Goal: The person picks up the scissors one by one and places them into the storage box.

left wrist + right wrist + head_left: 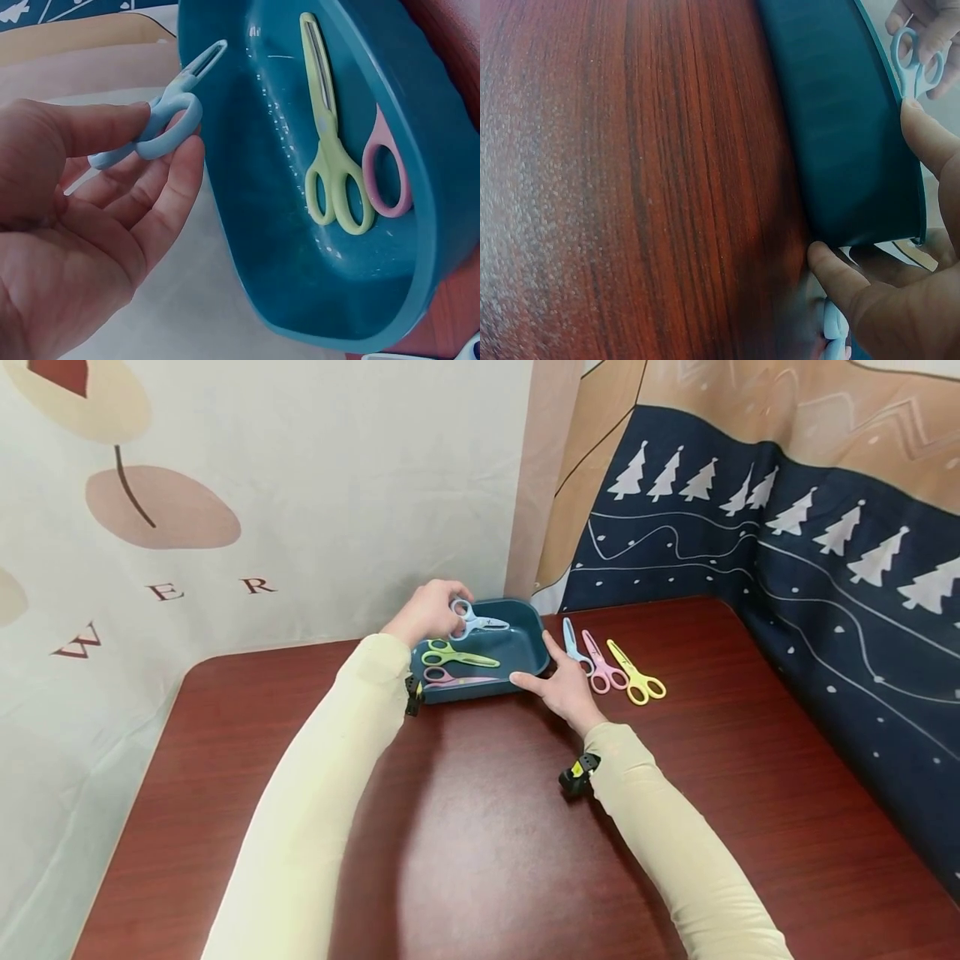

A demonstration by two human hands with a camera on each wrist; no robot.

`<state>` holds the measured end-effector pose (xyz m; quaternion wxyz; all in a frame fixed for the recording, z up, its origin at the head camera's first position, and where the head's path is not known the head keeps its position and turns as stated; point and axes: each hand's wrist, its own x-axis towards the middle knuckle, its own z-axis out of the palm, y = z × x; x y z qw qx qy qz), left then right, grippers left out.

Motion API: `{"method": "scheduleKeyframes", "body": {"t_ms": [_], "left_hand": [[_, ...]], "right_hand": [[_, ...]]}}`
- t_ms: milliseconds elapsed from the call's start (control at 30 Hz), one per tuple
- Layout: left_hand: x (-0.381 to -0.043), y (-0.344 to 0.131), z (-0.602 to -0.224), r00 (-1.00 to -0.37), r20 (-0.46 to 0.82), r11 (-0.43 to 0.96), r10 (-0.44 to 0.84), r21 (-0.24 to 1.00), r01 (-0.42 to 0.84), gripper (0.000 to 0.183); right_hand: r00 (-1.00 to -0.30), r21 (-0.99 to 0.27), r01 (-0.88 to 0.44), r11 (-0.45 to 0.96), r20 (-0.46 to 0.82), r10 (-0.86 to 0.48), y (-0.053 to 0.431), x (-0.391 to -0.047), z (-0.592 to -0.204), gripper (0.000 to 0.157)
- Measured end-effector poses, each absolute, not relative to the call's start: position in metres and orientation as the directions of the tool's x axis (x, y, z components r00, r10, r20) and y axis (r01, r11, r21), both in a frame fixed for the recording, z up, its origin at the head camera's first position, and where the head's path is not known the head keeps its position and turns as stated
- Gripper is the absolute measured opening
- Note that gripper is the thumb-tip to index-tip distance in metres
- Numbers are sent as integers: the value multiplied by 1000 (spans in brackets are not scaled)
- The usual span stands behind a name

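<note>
My left hand (427,612) pinches a pair of light blue scissors (171,133) by the handle loops, between thumb and fingers, over the far left part of a teal plastic bin (529,652). The blades point to the right in the head view. Inside the bin lie green scissors (330,150) and, beside the front wall, pink scissors (386,169). My right hand (566,687) touches the bin's front right corner with spread fingers, the thumb (922,131) along the front rim and the other fingers by the right side wall.
Right of the bin, another light blue pair of scissors (573,647), a pink pair (602,667) and a yellow pair (636,675) lie side by side on the red-brown table (487,827). Patterned cloth (360,485) hangs close behind the bin and along the table's right side.
</note>
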<state>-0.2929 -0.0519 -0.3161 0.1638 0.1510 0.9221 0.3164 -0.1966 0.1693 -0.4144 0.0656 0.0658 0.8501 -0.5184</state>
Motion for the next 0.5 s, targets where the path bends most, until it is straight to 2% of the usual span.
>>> {"method": "scheduleKeyframes", "body": {"t_ms": [500], "left_hand": [[-304, -46, -326, -860, -273, 747, 432, 643, 171, 53]], "right_hand": [[-989, -871, 145, 469, -142, 42, 170, -197, -418, 97]]}}
